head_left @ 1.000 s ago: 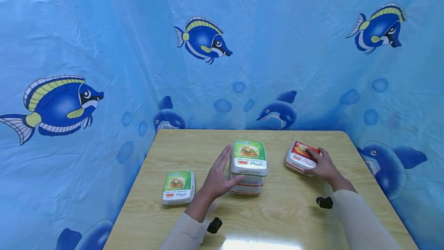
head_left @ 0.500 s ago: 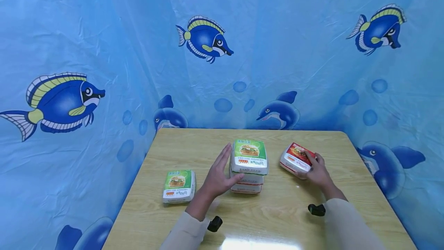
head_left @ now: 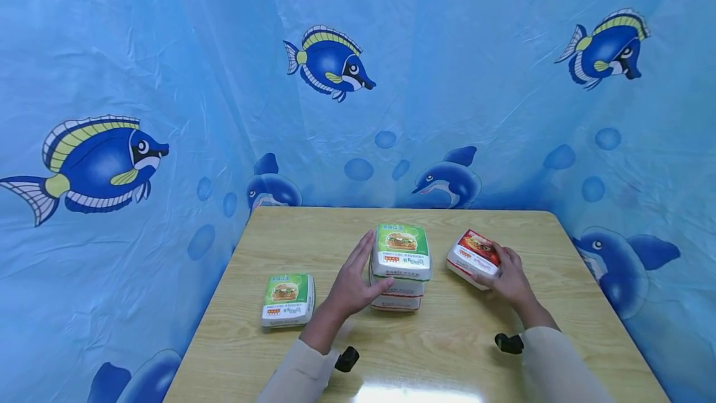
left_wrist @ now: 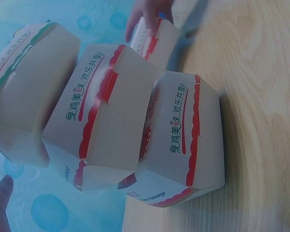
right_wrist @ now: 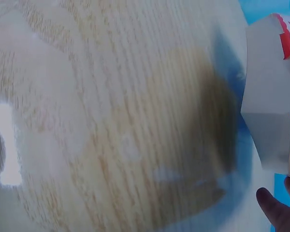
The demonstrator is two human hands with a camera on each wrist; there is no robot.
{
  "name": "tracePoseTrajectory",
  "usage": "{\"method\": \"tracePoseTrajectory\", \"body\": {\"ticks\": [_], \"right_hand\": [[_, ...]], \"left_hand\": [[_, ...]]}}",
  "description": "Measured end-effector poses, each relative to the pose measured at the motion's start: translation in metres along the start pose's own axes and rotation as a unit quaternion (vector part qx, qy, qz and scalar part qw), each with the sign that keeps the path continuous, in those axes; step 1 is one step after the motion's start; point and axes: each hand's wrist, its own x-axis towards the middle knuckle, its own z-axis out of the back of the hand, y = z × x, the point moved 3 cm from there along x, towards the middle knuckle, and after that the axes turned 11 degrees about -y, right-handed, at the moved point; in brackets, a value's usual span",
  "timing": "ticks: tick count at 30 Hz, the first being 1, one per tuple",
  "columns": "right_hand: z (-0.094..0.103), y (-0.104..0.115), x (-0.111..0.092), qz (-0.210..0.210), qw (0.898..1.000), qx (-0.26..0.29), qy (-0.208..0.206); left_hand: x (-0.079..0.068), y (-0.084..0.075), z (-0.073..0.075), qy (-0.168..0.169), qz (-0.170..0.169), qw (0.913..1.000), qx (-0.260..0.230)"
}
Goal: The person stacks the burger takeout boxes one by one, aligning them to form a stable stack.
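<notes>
A stack of three burger boxes stands mid-table, with a green-lidded burger box [head_left: 401, 250] on top and two red-trimmed burger boxes [left_wrist: 99, 116] below. Along the stack's left side lies my left hand [head_left: 349, 288], fingers extended and thumb reaching across the front; it holds nothing. My right hand [head_left: 508, 278] grips a red-lidded burger box [head_left: 471, 260] by its right side, to the right of the stack. That box's pale side [right_wrist: 268, 82] shows at the edge of the right wrist view, with fingertips [right_wrist: 268, 200] below it.
Another green-lidded burger box [head_left: 288, 300] sits by itself on the left of the wooden table [head_left: 436, 341]. Blue sheeting [head_left: 481, 79] printed with fish and dolphins hangs behind and at both sides. In the right wrist view a shadow [right_wrist: 217, 125] falls on the tabletop.
My right hand has moved left with the red-lidded burger box, bringing it closer to the stack. My left hand and the other boxes have stayed in place.
</notes>
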Motion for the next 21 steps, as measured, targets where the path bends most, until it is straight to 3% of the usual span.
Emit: {"method": "tracePoseTrajectory", "body": {"ticks": [12, 21], "right_hand": [[0.016, 0.01, -0.007, 0.011, 0.999, -0.027, 0.024], [0.031, 0.012, -0.007, -0.001, 0.999, -0.005, 0.043]], "left_hand": [[-0.001, 0.002, -0.001, 0.001, 0.012, 0.9999, 0.007], [0.0, 0.004, -0.001, -0.006, -0.003, 1.0, 0.002]]}}
